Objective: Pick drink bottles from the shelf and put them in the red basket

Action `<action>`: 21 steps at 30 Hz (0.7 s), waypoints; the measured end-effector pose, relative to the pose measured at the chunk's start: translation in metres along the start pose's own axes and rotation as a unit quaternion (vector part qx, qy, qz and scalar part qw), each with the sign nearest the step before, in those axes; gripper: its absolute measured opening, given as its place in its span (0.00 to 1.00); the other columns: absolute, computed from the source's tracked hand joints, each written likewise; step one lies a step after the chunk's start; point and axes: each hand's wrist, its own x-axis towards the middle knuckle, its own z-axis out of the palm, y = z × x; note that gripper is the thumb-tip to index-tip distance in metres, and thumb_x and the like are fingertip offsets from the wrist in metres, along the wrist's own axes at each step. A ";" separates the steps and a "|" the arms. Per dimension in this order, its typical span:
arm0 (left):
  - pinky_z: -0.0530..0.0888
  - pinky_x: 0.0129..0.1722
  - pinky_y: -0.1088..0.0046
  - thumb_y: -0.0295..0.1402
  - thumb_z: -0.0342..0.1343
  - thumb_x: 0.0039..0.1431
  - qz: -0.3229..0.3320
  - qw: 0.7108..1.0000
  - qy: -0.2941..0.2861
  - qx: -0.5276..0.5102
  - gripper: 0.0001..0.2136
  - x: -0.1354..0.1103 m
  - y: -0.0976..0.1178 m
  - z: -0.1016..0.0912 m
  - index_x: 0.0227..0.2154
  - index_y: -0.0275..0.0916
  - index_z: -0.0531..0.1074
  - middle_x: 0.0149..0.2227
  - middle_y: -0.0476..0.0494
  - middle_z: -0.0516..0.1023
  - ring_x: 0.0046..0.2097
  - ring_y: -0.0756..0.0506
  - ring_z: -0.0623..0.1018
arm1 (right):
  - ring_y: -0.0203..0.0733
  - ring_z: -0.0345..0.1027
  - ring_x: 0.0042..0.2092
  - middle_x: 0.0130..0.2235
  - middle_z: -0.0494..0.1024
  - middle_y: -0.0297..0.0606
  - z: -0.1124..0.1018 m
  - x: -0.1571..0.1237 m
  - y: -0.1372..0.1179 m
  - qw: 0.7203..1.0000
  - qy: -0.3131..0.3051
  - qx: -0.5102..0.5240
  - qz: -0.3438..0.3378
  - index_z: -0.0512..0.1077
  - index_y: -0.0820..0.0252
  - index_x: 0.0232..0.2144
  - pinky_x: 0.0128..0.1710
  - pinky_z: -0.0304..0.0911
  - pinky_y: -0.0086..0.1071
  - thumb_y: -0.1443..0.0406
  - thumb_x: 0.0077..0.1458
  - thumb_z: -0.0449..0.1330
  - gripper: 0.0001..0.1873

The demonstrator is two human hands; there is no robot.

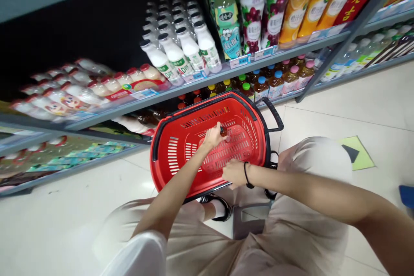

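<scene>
red plastic basket (181,146) is sitting on the floor (339,103) by the drinks shelf (168,95). left hand (211,137) is pinching a small dark bottle (223,131) w/ its fingertips inside, abt mid-basket. right hand (234,173) is gripping the near rim, fingers curled.

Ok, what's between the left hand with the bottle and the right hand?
Only bare slotted bottom of the red basket, in the head view. The left hand grips the small bottle; the right hand is at the near rim.

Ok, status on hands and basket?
Left hand shut on small bottle, inside red basket. Right hand on its near rim. Drink shelves close behind basket.
</scene>
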 end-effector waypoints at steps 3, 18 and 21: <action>0.74 0.44 0.64 0.41 0.69 0.58 -0.006 1.000 -0.007 0.005 0.27 0.016 0.007 0.016 0.54 0.35 0.64 0.46 0.30 0.83 0.48 0.30 0.84 | 0.58 0.81 0.50 0.46 0.85 0.52 0.001 -0.004 -0.003 1.000 -0.012 0.003 -0.012 0.82 0.70 0.46 0.47 0.74 0.43 0.63 0.64 0.68 0.14; 0.76 0.50 0.62 0.36 0.67 0.60 -0.021 0.998 0.030 -0.048 0.24 0.057 0.048 0.045 0.55 0.34 0.66 0.49 0.36 0.78 0.48 0.40 0.80 | 0.59 0.82 0.48 0.45 0.84 0.57 0.006 -0.022 0.017 0.999 -0.017 0.030 0.037 0.81 0.71 0.45 0.46 0.80 0.48 0.67 0.54 0.74 0.18; 0.77 0.51 0.59 0.38 0.65 0.63 -0.025 0.998 0.033 -0.041 0.23 0.064 0.058 0.050 0.57 0.34 0.68 0.50 0.37 0.77 0.48 0.41 0.79 | 0.61 0.82 0.41 0.40 0.84 0.59 0.014 -0.017 0.018 0.999 0.016 0.035 0.037 0.81 0.74 0.41 0.40 0.80 0.50 0.73 0.51 0.72 0.13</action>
